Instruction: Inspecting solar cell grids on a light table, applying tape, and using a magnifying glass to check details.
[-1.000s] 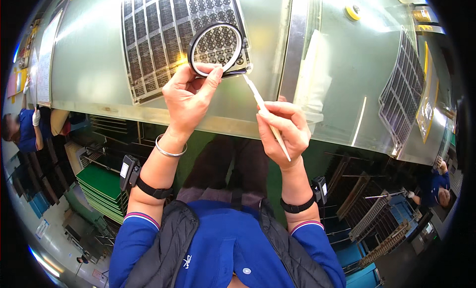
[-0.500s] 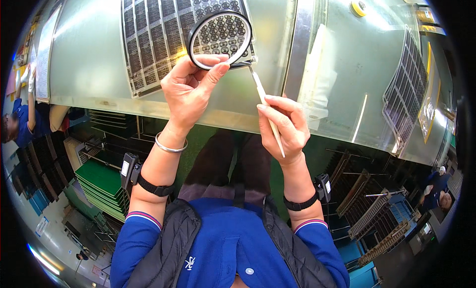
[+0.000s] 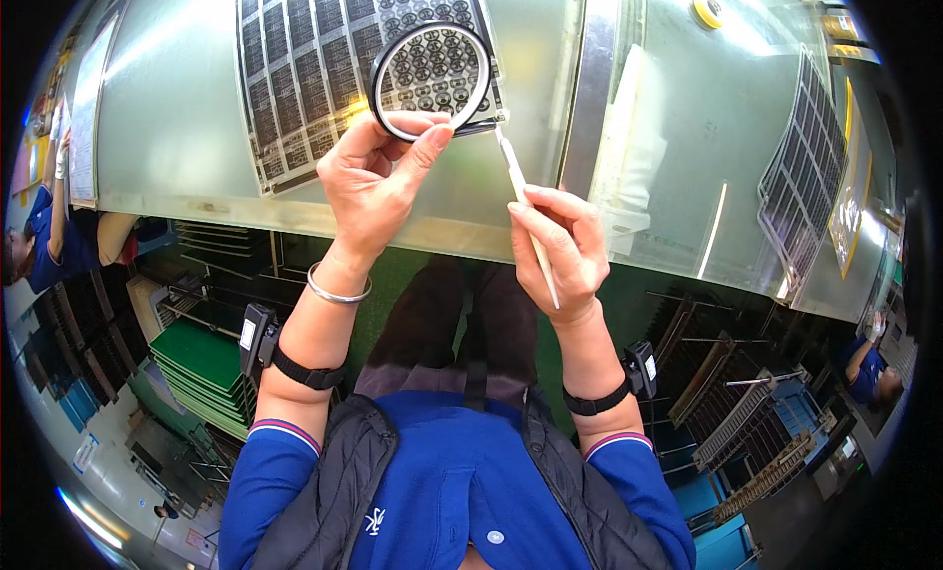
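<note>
Tape roll (image 3: 378, 87) shifted slightly left over film sheet (image 3: 306, 84). Left hand (image 3: 381, 182) pinching roll; right hand (image 3: 565, 251) gripping slim pale tool (image 3: 518, 173), tip beside sheet's near right corner. Strip (image 3: 478, 128) there, apparently unsevered.

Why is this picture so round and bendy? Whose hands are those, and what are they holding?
There's no robot, just a person with a wide fisheye camera on their head. It looks down, so straight edges bend near the rim. The left hand holds a thin ring-shaped roll, black outside and white inside. The right hand holds a slim, pale, stick-shaped tool, its tip near a corner of a flat sheet with dark printed patterns. That sheet lies on a shiny, pale-green table, and another dark, grid-patterned sheet lies farther right.
</note>
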A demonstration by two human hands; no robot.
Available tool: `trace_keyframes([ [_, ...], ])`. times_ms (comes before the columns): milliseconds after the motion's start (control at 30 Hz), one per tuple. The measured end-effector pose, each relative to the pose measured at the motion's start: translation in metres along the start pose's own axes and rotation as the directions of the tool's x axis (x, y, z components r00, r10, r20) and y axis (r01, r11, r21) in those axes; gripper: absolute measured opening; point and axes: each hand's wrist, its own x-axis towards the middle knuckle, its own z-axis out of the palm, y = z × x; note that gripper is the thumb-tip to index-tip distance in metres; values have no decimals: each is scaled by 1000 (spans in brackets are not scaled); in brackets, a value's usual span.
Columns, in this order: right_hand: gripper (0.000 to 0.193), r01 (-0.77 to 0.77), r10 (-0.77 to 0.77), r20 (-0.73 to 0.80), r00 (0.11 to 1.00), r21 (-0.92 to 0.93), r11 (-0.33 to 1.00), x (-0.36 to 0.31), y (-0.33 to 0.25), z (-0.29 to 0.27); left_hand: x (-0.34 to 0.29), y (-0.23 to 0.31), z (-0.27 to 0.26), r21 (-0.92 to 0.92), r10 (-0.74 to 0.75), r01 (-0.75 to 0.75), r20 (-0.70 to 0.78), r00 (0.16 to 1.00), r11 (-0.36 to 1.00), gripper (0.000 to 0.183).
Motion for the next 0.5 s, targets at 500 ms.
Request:
trace_keyframes([
  [500, 22, -126, 134, -150, 980, 61, 990, 3, -5, 1, -3, -3, -6, -62, 22, -22, 4, 1000, 998, 11],
])
